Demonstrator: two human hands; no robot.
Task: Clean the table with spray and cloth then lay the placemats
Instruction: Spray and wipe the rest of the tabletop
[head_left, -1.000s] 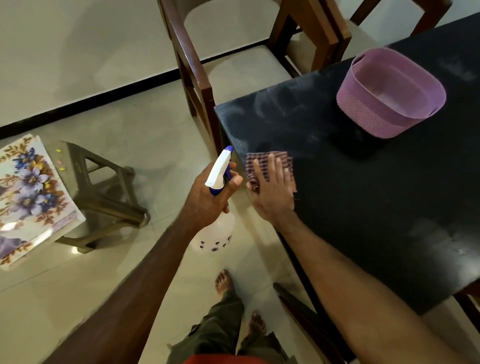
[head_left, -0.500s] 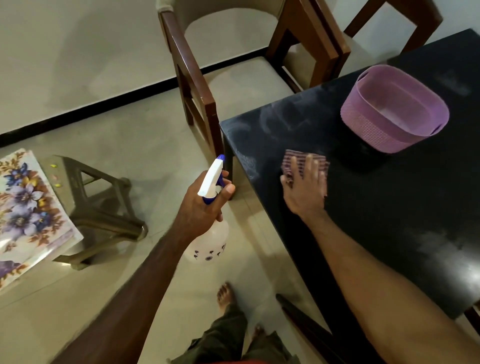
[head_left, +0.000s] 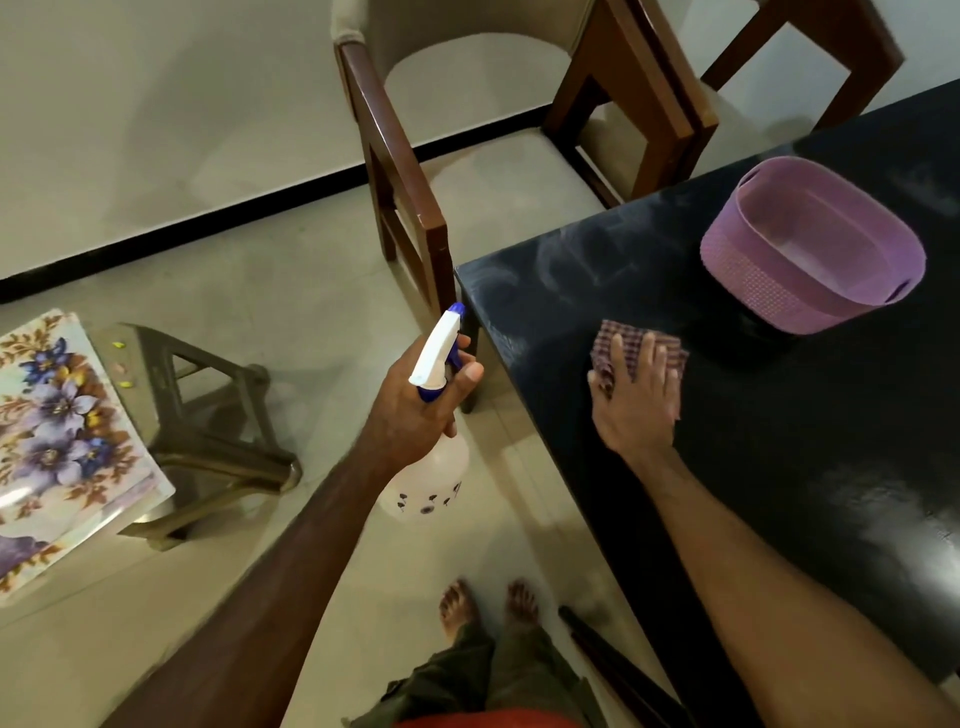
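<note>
A pale tiled floor runs under a glossy black dining table (head_left: 779, 467) that fills the right of the view, its near-left corner streaked with damp smears. The right hand (head_left: 636, 400) lies flat, fingers straight, pressing a purple checked cloth (head_left: 670, 349) onto the tabletop just near of a lilac woven plastic basket (head_left: 810, 260). The left hand (head_left: 415, 400) is clenched round the neck of a translucent white spray bottle with a blue-and-white trigger head (head_left: 434, 353), held off the table's left edge over the floor. Far left, flowered placemats (head_left: 57, 441) lie stacked on a brown plastic stool (head_left: 208, 415); wooden chairs (head_left: 410, 208) stand at the far side. Wiping looks to be the step in hand. Next, the cloth likely needs sweeping over the remaining surface, with the basket shifted aside, before the mats are fetched.
</note>
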